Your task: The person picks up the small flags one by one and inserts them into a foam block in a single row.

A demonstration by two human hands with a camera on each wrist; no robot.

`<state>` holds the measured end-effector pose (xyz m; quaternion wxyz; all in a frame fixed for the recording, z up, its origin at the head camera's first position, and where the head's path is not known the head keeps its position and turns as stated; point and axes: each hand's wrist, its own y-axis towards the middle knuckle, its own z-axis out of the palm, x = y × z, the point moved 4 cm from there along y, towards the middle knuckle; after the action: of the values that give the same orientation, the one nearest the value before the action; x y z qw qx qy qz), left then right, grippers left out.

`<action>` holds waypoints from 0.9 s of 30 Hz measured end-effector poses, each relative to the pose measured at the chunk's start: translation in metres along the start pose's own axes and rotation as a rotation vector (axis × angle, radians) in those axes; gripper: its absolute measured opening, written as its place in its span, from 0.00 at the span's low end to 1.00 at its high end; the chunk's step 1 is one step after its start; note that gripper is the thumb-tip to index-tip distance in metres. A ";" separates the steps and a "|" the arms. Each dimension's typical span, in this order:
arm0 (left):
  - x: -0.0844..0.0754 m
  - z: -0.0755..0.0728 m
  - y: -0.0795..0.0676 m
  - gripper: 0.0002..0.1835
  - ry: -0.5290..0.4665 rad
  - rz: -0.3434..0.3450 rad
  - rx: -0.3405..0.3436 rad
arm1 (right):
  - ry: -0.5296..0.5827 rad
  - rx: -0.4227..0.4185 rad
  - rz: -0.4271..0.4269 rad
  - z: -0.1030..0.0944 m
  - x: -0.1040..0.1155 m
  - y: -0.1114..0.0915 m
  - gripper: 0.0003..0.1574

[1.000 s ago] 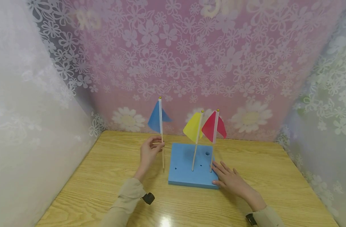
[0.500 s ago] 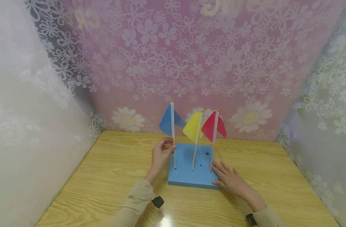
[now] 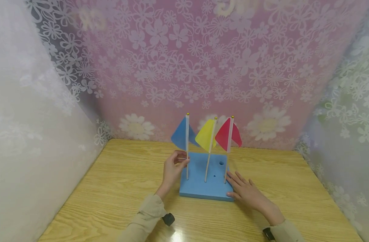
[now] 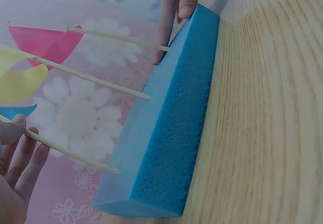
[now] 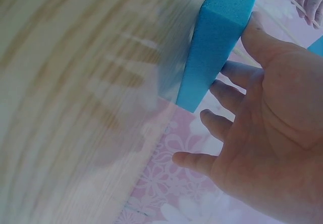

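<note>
My left hand (image 3: 173, 169) pinches the thin wooden stick of a blue flag (image 3: 179, 134) between thumb and fingers. The stick's lower end stands in the front left hole of a blue foam block (image 3: 198, 192). A yellow flag (image 3: 205, 135) stands in the block's front middle, leaning slightly right, and a red flag (image 3: 223, 135) stands at its front right. My right hand (image 3: 248, 193) rests with spread fingers on the block's right edge; in the right wrist view, its thumb and fingertips touch the foam (image 5: 212, 47).
A larger hole (image 3: 221, 163) and a small hole (image 3: 214, 176) show in the block's top. The wood-grain table (image 3: 136, 158) runs back to a pink flowered backdrop (image 3: 172, 67). Pale flowered sheets hang at both sides.
My left hand carried the blue flag rightward from beside the block to its left hole, then lowered it, so its gold tip sits lower. The right hand stayed in place.
</note>
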<state>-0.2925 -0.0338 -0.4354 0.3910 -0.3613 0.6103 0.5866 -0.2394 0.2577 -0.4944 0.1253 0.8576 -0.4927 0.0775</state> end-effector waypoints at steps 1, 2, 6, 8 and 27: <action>0.001 0.000 0.000 0.11 0.000 -0.002 0.002 | 0.002 -0.006 -0.012 -0.001 0.001 -0.001 0.42; 0.001 0.001 -0.001 0.11 -0.001 -0.005 0.003 | 0.005 -0.015 -0.020 -0.003 0.002 -0.001 0.42; 0.003 0.002 -0.004 0.11 0.031 -0.003 0.013 | -0.007 -0.016 -0.018 -0.005 0.003 -0.001 0.42; 0.004 0.002 -0.005 0.11 0.044 -0.004 0.014 | -0.022 -0.006 -0.009 -0.003 0.002 0.000 0.42; 0.037 0.008 0.003 0.12 0.110 -0.018 0.001 | 0.038 0.058 0.050 -0.005 0.002 0.004 0.43</action>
<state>-0.3103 -0.0252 -0.4673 0.3623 -0.3982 0.6280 0.5620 -0.2422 0.2558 -0.4885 0.1079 0.8468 -0.5089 0.1110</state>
